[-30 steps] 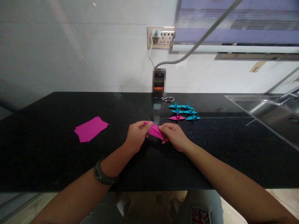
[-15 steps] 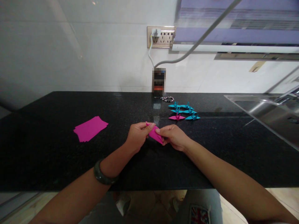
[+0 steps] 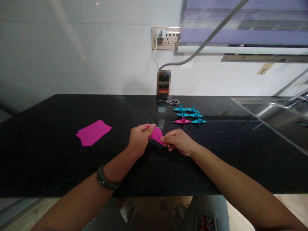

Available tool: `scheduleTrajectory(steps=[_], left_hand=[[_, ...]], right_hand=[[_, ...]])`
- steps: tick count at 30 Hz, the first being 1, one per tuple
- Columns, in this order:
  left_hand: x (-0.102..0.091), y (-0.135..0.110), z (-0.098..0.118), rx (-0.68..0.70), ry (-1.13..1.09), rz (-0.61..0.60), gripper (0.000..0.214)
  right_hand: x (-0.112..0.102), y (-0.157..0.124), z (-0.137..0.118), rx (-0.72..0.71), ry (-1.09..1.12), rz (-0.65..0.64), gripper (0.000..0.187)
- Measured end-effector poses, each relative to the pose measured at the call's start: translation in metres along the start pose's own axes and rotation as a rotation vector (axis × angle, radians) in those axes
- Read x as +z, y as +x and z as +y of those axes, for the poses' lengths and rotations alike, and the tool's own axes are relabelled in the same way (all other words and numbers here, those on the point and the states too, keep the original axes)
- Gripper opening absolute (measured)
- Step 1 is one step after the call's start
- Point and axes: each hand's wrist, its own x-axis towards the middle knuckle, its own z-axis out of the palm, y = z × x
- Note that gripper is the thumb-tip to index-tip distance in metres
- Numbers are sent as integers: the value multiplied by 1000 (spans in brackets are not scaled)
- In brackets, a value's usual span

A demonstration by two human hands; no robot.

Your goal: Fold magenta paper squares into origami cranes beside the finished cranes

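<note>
Black speckled stone forms the bench (image 3: 60,170), with a pale wall (image 3: 108,57) rising behind it. Folded pink paper (image 3: 156,134) is held between the two hands, over the middle of the bench; whether it touches the stone cannot be told. Its long axis slants, one end pointing far and left, the narrow other end near and right. The left hand (image 3: 139,138) has its grip closed, thumb over fingers, on the far-left end; the right hand (image 3: 180,141) pinches the near-right tip between thumb and fingers. Holding opposite ends probably steadies so thin a piece and leaves its upper face uncovered.

Beyond the right grip sit a pink crane (image 3: 182,121) and five blue cranes (image 3: 198,121), grouped closely, perhaps to be out of the fingers' way. Farther beyond lies a beaded loop (image 3: 173,102). Well left of the left grip is a stack of pink sheets (image 3: 93,133), corners uneven, likely placed within easy reach. Far right of the right grip is a sink (image 3: 292,118).
</note>
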Motion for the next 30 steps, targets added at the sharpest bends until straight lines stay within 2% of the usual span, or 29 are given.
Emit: scheduleTrajectory(steps=[3,6,7,8,11,13,16,21,25,30], left_hand=[[-1,2,-2,-31,-34,30,32],[-2,4,-2,-46,-51,58,33],[-2,4,-2,-53,-53,52,33],[-1,4,-2,-65,-54,37,33],[0,1,0,-121,-46,-79,32],[1,-1,1,-162,-41,-185,30],[3,-5,3,-206,-24,-310,30],[4,-8,6,-207,14,-425,42],[3,-9,4,-157,95,-537,49],[1,-8,0,-111,122,-593,51]], right_hand=[[-9,-2,-3,34,-88,-75,18],[-23,-5,-7,95,-204,-236,15],[-26,-4,-8,88,-213,-252,15],[-29,-4,-9,63,-193,-240,15],[-28,1,-10,-99,-4,-16,18],[-22,4,-8,-209,56,57,20],[-12,5,-3,-266,-20,48,22],[-6,4,0,-216,-127,-5,22],[-7,4,1,-186,-122,-65,23],[-8,5,3,-175,-61,-86,23]])
